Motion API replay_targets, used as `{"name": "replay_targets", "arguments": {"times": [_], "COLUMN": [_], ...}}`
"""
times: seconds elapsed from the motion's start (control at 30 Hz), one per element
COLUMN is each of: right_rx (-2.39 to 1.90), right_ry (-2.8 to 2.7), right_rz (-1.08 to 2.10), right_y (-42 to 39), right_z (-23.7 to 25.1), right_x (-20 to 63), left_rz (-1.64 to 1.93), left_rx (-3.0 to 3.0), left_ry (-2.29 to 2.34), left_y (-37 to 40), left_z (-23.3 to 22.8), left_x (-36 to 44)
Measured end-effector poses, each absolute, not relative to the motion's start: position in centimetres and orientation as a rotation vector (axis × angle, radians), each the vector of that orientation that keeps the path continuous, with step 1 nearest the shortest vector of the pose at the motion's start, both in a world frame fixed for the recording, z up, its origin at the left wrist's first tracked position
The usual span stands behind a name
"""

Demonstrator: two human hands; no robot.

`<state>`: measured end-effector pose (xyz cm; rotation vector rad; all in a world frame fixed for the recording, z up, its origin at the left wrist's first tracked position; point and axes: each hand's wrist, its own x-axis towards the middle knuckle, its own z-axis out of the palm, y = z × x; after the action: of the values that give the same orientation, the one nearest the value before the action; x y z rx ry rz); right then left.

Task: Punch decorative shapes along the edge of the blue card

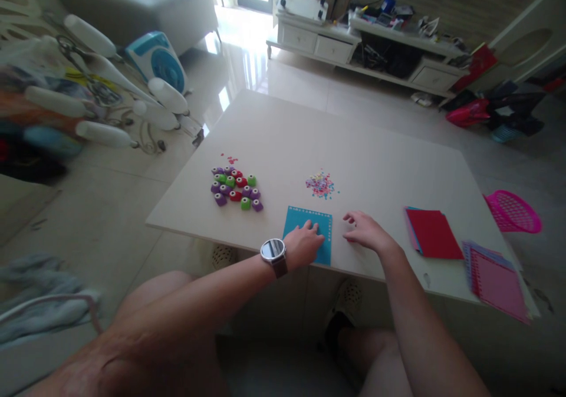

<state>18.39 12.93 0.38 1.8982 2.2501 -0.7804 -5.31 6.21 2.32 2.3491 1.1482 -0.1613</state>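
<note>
A blue paper sheet lies at the table's near edge, with small punched shapes along its top and right edges. My left hand, with a watch on its wrist, rests on this sheet, fingers spread. Just right of the sheet, my right hand hovers close to the tabletop, fingers bent and apart, nothing visible in them. Beyond the sheet is a pile of small coloured paper cutouts. Several purple, green and red craft punches stand to the left, with a few red cutouts behind them.
Red sheets top a stack on the right of the white table. Pink punched-edge sheets lie at its near right corner. A pink basket is beyond the right edge. A white cabinet stands at the back.
</note>
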Motion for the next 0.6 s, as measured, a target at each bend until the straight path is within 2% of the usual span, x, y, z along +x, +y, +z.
{"name": "replay_targets", "arguments": {"times": [0.23, 0.6], "right_rx": [1.892, 2.215], "right_ry": [2.067, 1.77], "right_rz": [-0.916, -0.571], "right_y": [12.9, 13.2], "right_z": [-0.3, -0.5], "right_x": [21.3, 29.4], "left_rz": [-0.171, -0.115], "left_rx": [2.363, 2.364], "left_ry": [1.142, 1.108], "left_y": [6.3, 6.3], "left_z": [1.9, 0.9], "left_x": [-5.3, -6.3]}}
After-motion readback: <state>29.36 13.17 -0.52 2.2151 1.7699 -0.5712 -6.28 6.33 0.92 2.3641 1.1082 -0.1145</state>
